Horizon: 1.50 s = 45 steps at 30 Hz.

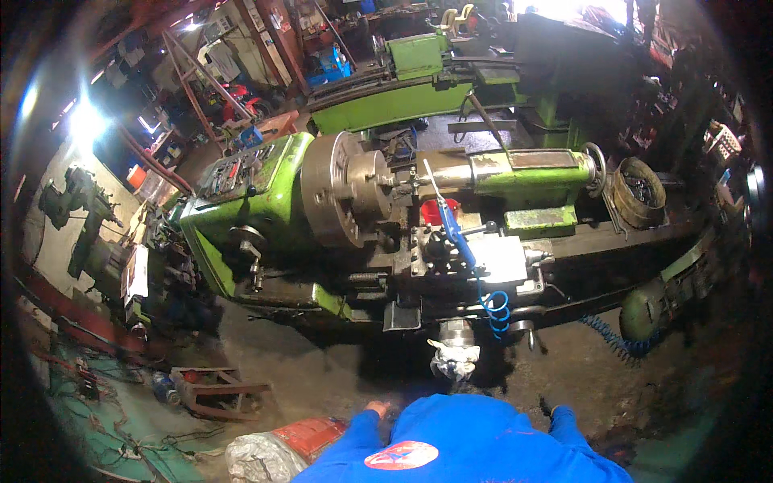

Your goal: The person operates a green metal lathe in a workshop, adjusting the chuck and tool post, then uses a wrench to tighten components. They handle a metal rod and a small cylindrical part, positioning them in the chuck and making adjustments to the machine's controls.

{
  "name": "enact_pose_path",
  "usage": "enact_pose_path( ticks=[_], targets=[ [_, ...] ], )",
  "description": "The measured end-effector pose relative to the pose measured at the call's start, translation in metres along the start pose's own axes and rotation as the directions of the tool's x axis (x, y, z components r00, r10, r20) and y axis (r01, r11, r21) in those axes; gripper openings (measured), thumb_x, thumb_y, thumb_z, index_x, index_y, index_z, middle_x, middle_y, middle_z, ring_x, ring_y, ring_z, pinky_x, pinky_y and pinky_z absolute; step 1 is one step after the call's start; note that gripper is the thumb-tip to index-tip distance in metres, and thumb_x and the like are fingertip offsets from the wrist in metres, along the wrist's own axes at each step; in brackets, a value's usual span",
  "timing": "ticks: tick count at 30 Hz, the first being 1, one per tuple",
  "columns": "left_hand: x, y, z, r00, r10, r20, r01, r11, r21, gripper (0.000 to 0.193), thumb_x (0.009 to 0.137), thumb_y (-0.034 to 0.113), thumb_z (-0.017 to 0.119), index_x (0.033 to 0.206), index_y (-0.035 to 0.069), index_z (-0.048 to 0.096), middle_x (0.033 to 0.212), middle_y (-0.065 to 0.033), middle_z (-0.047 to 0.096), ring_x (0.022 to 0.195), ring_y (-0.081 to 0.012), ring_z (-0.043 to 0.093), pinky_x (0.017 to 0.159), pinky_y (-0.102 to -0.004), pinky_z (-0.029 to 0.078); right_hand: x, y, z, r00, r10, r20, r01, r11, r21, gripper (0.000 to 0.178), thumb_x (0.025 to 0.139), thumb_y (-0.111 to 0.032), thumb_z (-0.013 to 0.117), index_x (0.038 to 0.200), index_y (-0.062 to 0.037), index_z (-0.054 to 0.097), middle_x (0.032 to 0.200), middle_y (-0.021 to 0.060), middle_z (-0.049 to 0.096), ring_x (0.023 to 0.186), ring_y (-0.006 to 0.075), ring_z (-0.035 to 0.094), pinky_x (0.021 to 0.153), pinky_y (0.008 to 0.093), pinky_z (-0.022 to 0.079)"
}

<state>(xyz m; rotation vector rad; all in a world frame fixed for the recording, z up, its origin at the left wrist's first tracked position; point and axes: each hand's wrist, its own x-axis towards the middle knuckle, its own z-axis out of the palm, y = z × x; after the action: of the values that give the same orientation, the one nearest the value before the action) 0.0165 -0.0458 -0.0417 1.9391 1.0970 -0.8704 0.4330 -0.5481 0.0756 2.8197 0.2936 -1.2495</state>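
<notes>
My left hand (378,408) hangs low beside my blue sleeve, just above the floor area in front of the lathe. Its fingers are too small to make out. Past the cuff of my other sleeve, my right hand (549,408) shows only as a dark shape. Neither hand touches the green lathe (282,185). Nearest to them, a white rag (454,359) drapes over a round metal part (456,330) at the front of the lathe. A blue air blow gun (456,237) with a coiled hose (497,312) rests on the carriage.
The big chuck (328,189) faces the tailstock (531,171). Hand tools (233,171) lie on the headstock. A red container (439,212) sits behind the carriage, and a round bin (638,191) stands at right. A low rusty frame (221,390) and sacks (262,457) are at lower left.
</notes>
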Motion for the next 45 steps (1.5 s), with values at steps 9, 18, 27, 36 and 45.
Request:
enact_pose_path(
  ticks=[9, 18, 27, 36, 45],
  targets=[
    [-0.058, 0.024, 0.075, 0.961, -0.246, -0.124, 0.127, 0.793, -0.596, 0.055, 0.103, 0.054, 0.061, 0.123, 0.005, 0.078, 0.110, -0.0161, 0.080, 0.099, -0.0326, 0.077, 0.095, -0.0449, 0.057, 0.059, 0.000, -0.024, 0.979, -0.162, 0.121, 0.148, 0.983, 0.111, 0.023, 0.095, -0.025, 0.069, 0.101, -0.0043, 0.076, 0.092, 0.0136, 0.077, 0.075, 0.0292, 0.071, 0.066, 0.0461, 0.055],
    [-0.057, 0.003, 0.089, 0.996, 0.011, -0.093, -0.035, 0.963, -0.267, 0.056, 0.102, 0.057, 0.061, 0.124, 0.008, 0.078, 0.112, -0.0117, 0.080, 0.099, -0.0271, 0.076, 0.089, -0.0448, 0.058, 0.112, 0.049, 0.003, 0.960, -0.279, -0.006, 0.276, 0.946, 0.169, 0.024, 0.092, -0.024, 0.071, 0.101, -0.0024, 0.075, 0.082, 0.0184, 0.074, 0.081, 0.0350, 0.071, 0.073, 0.0508, 0.057],
    [0.053, -0.025, -0.069, 0.932, -0.348, 0.098, 0.176, 0.198, -0.964, 0.066, 0.098, 0.067, 0.066, 0.133, 0.011, 0.059, 0.093, -0.0056, 0.062, 0.068, -0.0193, 0.062, 0.054, -0.0376, 0.044, 0.022, -0.044, -0.009, 0.988, 0.150, 0.029, -0.149, 0.988, -0.037, 0.037, 0.092, -0.036, 0.070, 0.114, -0.0080, 0.079, 0.114, 0.0158, 0.079, 0.103, 0.0381, 0.073, 0.094, 0.0484, 0.057],
    [0.183, 0.020, -0.220, 0.830, -0.521, -0.198, -0.369, -0.247, -0.896, 0.069, 0.101, 0.050, 0.065, 0.158, 0.017, 0.044, 0.128, -0.0168, 0.067, 0.110, -0.0343, 0.070, 0.084, -0.0549, 0.058, 0.036, -0.040, 0.002, 0.984, -0.167, -0.062, 0.167, 0.986, -0.013, 0.042, 0.097, -0.041, 0.064, 0.119, -0.0087, 0.079, 0.118, 0.0165, 0.077, 0.110, 0.0327, 0.072, 0.097, 0.0434, 0.056],
    [0.219, 0.010, -0.233, 0.686, -0.676, -0.269, -0.574, -0.275, -0.771, 0.068, 0.089, -0.006, 0.067, 0.153, 0.008, 0.048, 0.111, -0.0163, 0.069, 0.083, -0.0256, 0.072, 0.068, -0.0404, 0.062, 0.021, -0.038, -0.029, 0.994, -0.094, -0.057, 0.099, 0.991, 0.089, 0.053, 0.093, -0.045, 0.067, 0.127, -0.0069, 0.076, 0.136, 0.0218, 0.071, 0.128, 0.0420, 0.064, 0.109, 0.0471, 0.051]
  ],
)
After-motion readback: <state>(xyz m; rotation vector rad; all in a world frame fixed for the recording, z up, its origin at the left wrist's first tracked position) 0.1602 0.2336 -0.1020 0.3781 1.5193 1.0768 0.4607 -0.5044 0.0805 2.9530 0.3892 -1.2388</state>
